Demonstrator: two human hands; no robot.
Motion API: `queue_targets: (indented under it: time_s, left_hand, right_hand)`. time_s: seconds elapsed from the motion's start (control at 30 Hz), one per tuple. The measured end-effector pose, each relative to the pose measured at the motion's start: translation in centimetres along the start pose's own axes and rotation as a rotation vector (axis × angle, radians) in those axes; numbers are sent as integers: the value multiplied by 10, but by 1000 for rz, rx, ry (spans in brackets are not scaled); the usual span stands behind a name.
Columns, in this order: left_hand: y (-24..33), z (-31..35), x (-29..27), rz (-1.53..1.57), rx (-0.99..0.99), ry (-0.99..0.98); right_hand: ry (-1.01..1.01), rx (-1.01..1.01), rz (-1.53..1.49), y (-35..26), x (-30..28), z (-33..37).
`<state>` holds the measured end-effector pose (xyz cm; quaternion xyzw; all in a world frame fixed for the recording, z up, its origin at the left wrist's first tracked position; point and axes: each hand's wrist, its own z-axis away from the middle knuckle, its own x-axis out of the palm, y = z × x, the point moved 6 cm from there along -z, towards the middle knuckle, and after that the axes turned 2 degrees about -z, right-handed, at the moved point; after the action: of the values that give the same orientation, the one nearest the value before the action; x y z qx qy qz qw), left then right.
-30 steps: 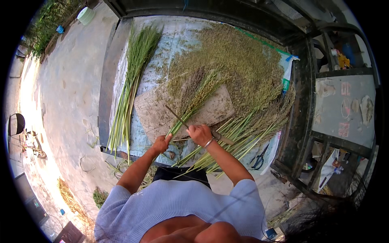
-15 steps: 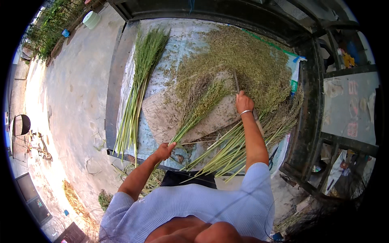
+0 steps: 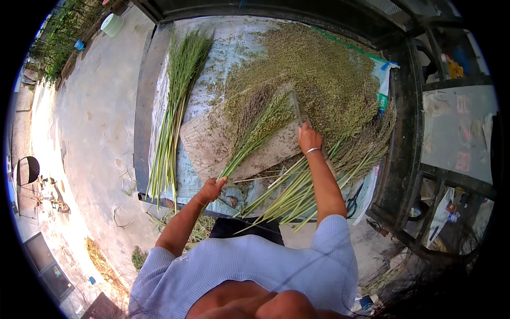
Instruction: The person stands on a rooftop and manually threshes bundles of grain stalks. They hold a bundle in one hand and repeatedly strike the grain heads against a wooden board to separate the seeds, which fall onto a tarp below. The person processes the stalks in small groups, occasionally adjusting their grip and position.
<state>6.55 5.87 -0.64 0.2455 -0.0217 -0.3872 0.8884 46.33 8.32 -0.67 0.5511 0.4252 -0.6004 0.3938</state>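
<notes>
My left hand is closed round the green stems of a stalk bundle, whose seeded heads fan out away from me. That bundle lies across a pale, worn board. My right hand grips a long, narrow grey blade, knife-like in shape; its handle is hidden in my fist. The blade stands beside the bundle's seeded tips, close against them. Loose greenish-brown seed is spread thickly beyond the board. Under my right forearm lies another heap of cut stalks, stems toward me.
A tall green bundle lies at the left of the pale blue sheet. Dark metal sides bound the bed at the right and back. Dark-handled scissors rest near the front right corner.
My right hand and the blade have drawn slightly toward me and left, along the bundle's tips. My left hand keeps its hold on the stems. The whole view has shifted a little.
</notes>
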Motion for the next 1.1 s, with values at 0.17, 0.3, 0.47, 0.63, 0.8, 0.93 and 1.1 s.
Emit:
queue_targets:
  time_s: [0.17, 0.3, 0.47, 0.63, 0.8, 0.93, 1.1]
  left_hand:
    - [5, 9, 1, -28, -31, 53]
    - [0, 9, -7, -26, -16, 80]
    - [0, 0, -16, -130, 84, 107]
    - [-12, 3, -22, -69, 3, 99]
    - [-6, 16, -15, -58, -9, 102]
    - [-30, 22, -22, -90, -22, 130]
    - [-37, 40, 1, -58, 9, 108]
  right_hand:
    - [100, -318, -203, -80, -41, 43]
    - [11, -558, -265, -134, -14, 94]
    - [-129, -109, 18, 2, 12, 24]
    - [19, 84, -28, 8, -21, 10]
    - [98, -425, -246, -102, -12, 67]
    - [-119, -221, -112, -61, 32, 54]
    - [-76, -115, -88, -42, 27, 36]
